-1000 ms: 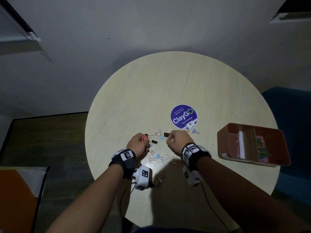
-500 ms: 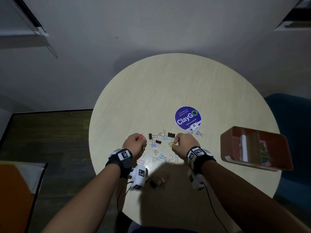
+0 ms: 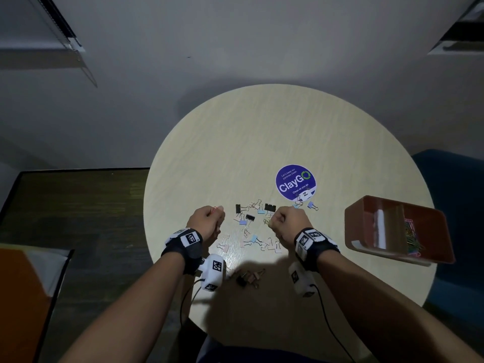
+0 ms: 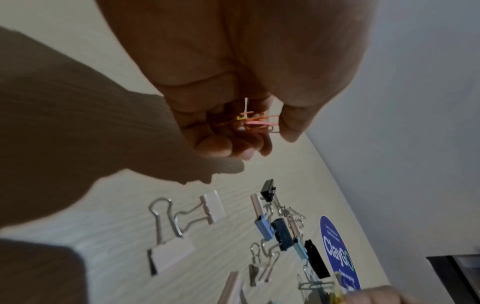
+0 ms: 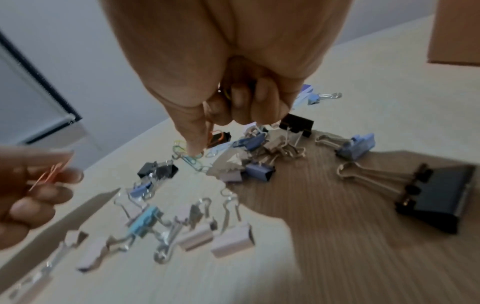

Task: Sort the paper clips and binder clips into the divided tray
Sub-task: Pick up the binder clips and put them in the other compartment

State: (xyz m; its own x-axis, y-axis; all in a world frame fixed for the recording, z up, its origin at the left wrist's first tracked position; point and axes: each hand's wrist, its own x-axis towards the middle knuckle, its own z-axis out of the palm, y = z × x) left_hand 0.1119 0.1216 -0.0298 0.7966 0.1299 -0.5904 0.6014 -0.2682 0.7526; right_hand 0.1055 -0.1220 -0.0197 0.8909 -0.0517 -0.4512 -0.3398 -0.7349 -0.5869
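the round surface (image 3: pixel 235 142) carries everything, so read each place from the purple sticker (image 3: pixel 296 182) on it. the brown divided tray (image 3: pixel 434 255) sits well to the right of the sticker, with coloured paper clips already in its right compartment. the binder clips (image 3: pixel 247 218) lie scattered just below and left of the sticker; they should feel stiff and springy, so take them by the body or the wire loops. your left hand (image 3: pixel 207 221), left of that scatter, is curled around a bundle of paper clips (image 4: pixel 255 121). your right hand (image 3: pixel 288 222), just below the sticker, is clenched on a few clips while its forefinger presses loose paper clips (image 5: pixel 191 158); light, thin and slippery, pinch these at an edge.
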